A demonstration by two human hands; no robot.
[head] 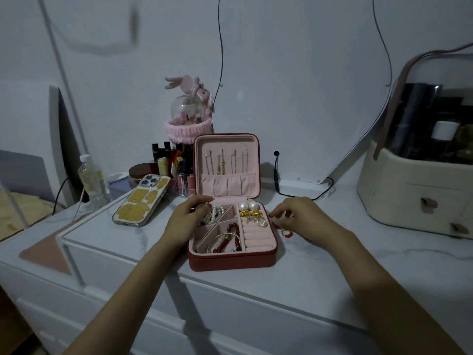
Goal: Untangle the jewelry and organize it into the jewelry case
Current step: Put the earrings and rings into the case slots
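Note:
A red jewelry case (231, 261) with a pink lining stands open on the white tabletop. Its tray holds a pearl bracelet (214, 213), a red bead bracelet (231, 234), two pearl earrings (248, 206), gold pieces (252, 213) and empty ring rolls (257, 238). Thin necklaces (222, 162) hang in the lid. My left hand (188, 217) grips the case's back left corner, thumb by the pearl bracelet. My right hand (298, 216) is just right of the case, fingers curled down over small pieces on the table. A red and gold ring (286, 233) lies beside it.
A phone (142, 202) in a yellow patterned case lies left of the case. Behind it stand lipsticks (169, 162), a brown jar, a plastic bottle (93, 180) and a glass dome with a pink band (188, 116). A cream cosmetic organiser (419, 190) fills the right; a black cable (277, 175) runs behind.

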